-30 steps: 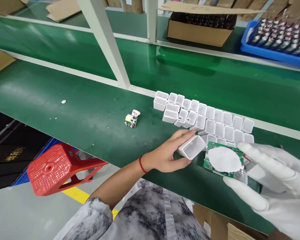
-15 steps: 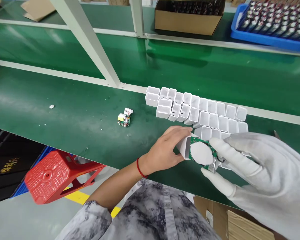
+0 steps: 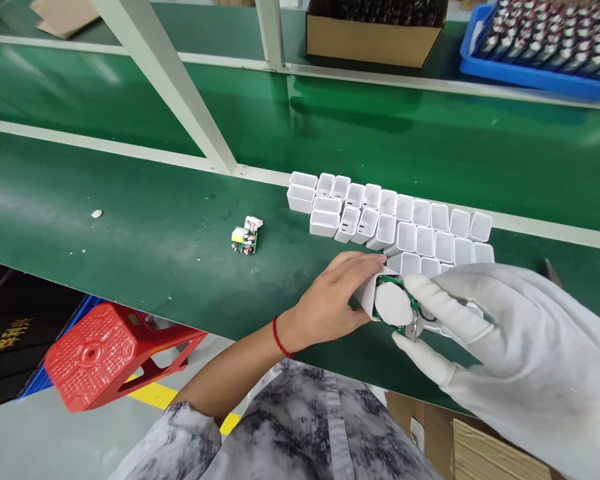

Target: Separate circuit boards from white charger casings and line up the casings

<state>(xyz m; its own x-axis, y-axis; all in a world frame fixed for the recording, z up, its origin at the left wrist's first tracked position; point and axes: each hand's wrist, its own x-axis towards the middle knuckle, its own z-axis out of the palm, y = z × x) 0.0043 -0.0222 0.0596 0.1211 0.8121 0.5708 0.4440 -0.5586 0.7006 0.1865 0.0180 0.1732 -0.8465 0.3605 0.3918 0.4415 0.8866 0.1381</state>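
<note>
My bare left hand, a red cord at its wrist, is closed around a white plastic case with its open end turned right. At that opening sits a green circuit board bearing a round white pad, its left part inside the case. The white-gloved right hand pinches the board's outer end between thumb and fingers. Dark wire shows beside the gloved fingertips. Rows of empty white cases stand beyond my hands, partly hidden by the glove.
On the green bench lie another circuit board and a small white blob. A dark pointed tool lies right. The shelf behind holds a cardboard box and a filled blue tray. A red stool stands lower left.
My right hand has moved left, and the circuit board sits further inside the white case. My left hand keeps its hold on the case. The view has shifted slightly.
</note>
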